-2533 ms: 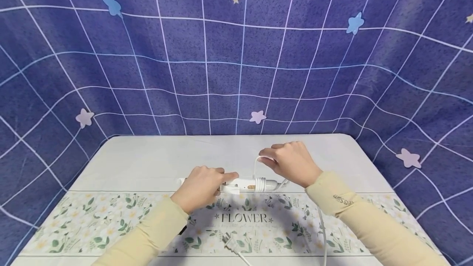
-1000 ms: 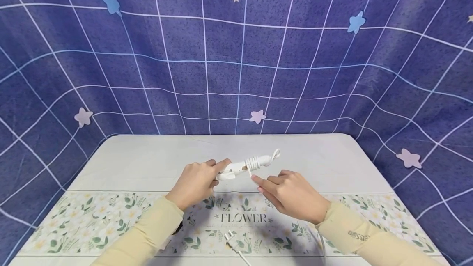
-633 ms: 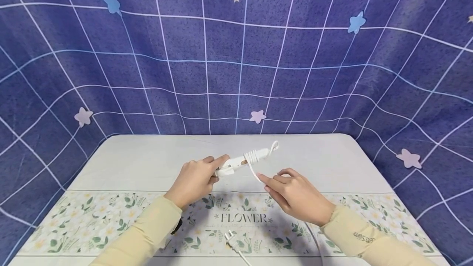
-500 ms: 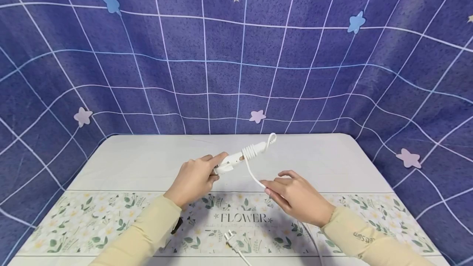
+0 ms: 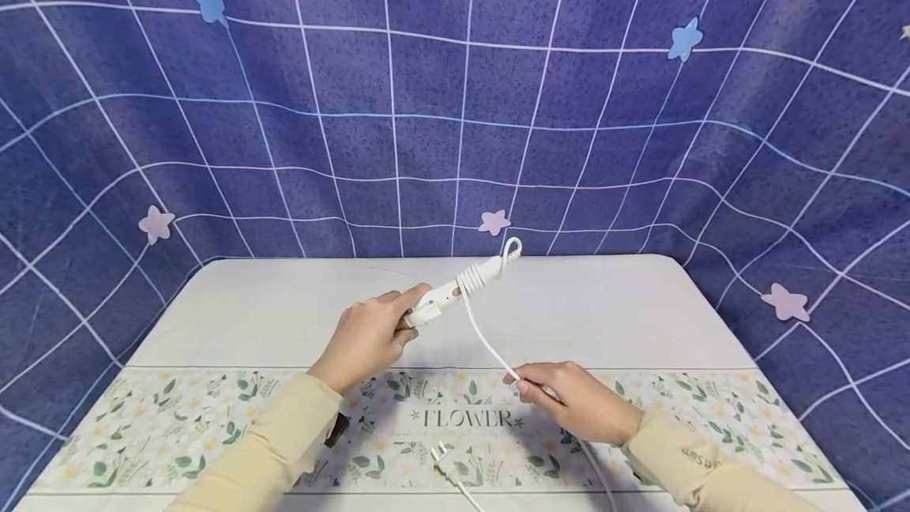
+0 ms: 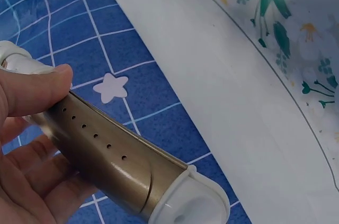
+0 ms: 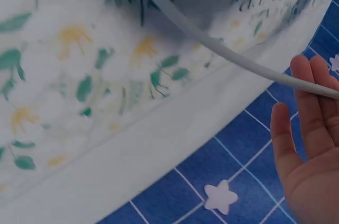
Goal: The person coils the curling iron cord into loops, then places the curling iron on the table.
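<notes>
A curling iron [image 5: 434, 304], white at the handle with a gold-brown barrel [image 6: 119, 155], is tilted up to the right above the table. My left hand [image 5: 366, 342] grips it by the barrel near the handle, thumb on top. Several turns of white cord [image 5: 490, 350] wrap the handle, and a small cord loop [image 5: 513, 243] sticks out past its end. Lower right, my right hand [image 5: 583, 401] pinches the cord between thumb and forefinger; the cord runs taut-looking up to the handle. In the right wrist view the cord [image 7: 212, 46] crosses the fingers.
The cord's plug [image 5: 442, 458] lies on the table's flower-print band near the front. More cord [image 5: 599, 472] trails down past the right hand to the front edge. A blue star-patterned curtain [image 5: 355, 101] stands behind the white table [image 5: 270, 299] and at both sides.
The curling iron's handle end has risen and tilted upward. My right hand has moved from above the handle to below right, drawing out a longer stretch of cord.
</notes>
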A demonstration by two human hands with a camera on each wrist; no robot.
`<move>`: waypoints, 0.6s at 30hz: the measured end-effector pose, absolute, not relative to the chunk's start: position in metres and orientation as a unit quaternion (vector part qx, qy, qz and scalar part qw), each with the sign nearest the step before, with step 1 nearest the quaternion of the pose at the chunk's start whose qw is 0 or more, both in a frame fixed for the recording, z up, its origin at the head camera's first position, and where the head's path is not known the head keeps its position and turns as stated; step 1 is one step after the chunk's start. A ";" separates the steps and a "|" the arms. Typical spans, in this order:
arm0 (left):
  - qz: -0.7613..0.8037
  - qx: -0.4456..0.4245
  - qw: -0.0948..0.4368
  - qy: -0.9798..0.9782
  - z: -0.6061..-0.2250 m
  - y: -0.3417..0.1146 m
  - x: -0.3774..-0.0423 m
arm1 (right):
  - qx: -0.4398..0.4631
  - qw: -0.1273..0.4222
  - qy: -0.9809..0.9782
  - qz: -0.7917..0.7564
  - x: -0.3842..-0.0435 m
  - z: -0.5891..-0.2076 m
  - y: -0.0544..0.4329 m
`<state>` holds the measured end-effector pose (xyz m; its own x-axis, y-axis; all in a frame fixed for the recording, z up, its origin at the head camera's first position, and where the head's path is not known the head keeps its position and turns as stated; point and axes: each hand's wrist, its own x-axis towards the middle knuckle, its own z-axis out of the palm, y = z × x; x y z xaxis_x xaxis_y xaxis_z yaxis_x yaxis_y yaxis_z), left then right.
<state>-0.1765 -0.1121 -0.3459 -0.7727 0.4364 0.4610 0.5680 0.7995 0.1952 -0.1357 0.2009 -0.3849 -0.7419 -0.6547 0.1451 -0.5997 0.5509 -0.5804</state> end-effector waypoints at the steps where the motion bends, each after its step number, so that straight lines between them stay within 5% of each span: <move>1: -0.166 -0.269 0.204 -0.927 -0.345 -0.113 -0.177 | -0.350 0.056 0.879 -0.320 -0.136 -0.387 0.202; 9: -0.178 -0.252 0.201 -0.930 -0.342 -0.114 -0.178 | -0.316 0.116 0.871 -0.358 -0.142 -0.401 0.209; 18: -0.189 -0.260 0.205 -0.925 -0.340 -0.110 -0.174 | -0.321 0.118 0.864 -0.370 -0.153 -0.417 0.215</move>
<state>-0.1741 -0.1100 -0.3401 -0.7813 0.4028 0.4768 0.5577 0.7934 0.2437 -0.1534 0.2148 -0.4167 -0.7664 -0.6414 0.0343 -0.4674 0.5204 -0.7146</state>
